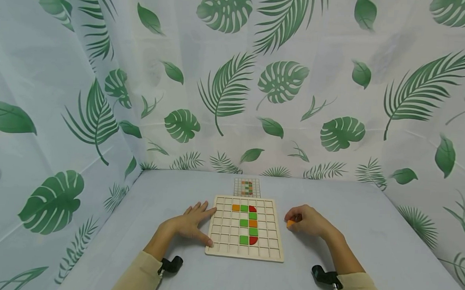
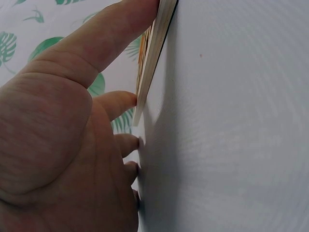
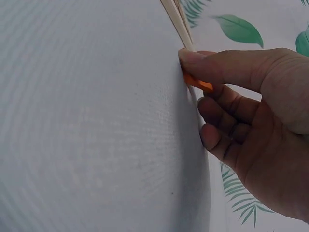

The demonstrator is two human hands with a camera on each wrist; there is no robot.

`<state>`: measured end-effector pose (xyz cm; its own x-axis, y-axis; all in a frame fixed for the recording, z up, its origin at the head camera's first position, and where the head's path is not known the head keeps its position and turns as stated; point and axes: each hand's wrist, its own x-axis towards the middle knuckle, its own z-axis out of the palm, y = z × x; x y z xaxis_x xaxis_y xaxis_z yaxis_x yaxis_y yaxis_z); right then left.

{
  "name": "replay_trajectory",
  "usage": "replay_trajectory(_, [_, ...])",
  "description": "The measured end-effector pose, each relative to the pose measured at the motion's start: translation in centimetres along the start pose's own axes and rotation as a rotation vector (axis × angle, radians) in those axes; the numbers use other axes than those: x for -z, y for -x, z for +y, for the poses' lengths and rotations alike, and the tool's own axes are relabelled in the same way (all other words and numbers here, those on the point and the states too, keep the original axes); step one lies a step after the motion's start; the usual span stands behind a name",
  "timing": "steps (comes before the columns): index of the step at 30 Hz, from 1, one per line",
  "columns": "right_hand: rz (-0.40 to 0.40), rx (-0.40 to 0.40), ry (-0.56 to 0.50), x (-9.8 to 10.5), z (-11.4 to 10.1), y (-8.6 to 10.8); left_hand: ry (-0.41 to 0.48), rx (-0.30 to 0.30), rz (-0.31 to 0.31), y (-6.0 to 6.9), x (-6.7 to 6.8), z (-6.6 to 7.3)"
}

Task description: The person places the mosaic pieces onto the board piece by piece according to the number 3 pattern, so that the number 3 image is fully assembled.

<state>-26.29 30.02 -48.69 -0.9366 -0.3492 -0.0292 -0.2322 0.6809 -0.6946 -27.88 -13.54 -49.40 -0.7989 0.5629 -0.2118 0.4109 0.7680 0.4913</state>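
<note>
A pale wooden grid board [image 1: 228, 251] lies on the table with green, orange and red tiles in several of its cells. My left hand [image 1: 190, 223] is spread at its left side, the thumb and index finger touching the board's edge. In the left wrist view the thumb [image 2: 111, 38] rests against the wooden rim [image 2: 157, 53]. To the right of the board, my right hand [image 1: 309, 222] pinches an orange tile [image 1: 290, 223] close to the tabletop. The right wrist view shows this orange tile [image 3: 199, 83] between thumb and fingers, partly covered by the thumb.
Behind the board lies a small pattern card [image 1: 238, 187] with a printed grid and coloured squares. A pale cloth covers the table [image 1: 368, 237]. Leaf-printed curtains [image 1: 232, 149] stand at the back and sides. Each wrist wears a black camera mount [image 1: 171, 264].
</note>
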Motion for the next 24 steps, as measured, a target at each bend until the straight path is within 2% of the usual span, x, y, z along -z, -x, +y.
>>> replay_trajectory(8, [0.022,-0.002,-0.067,0.1,-0.3,0.1,0.005,-0.008,-0.004,-0.1,0.1,-0.1])
replay_trajectory(17, [0.12,0.034,-0.178,0.3,-0.7,-0.1,0.003,-0.007,-0.003,-0.1,0.0,-0.1])
replay_trajectory(24, [0.189,0.008,-0.206,-0.4,-1.3,-0.8,-0.004,0.004,0.001,0.0,-0.1,-0.1])
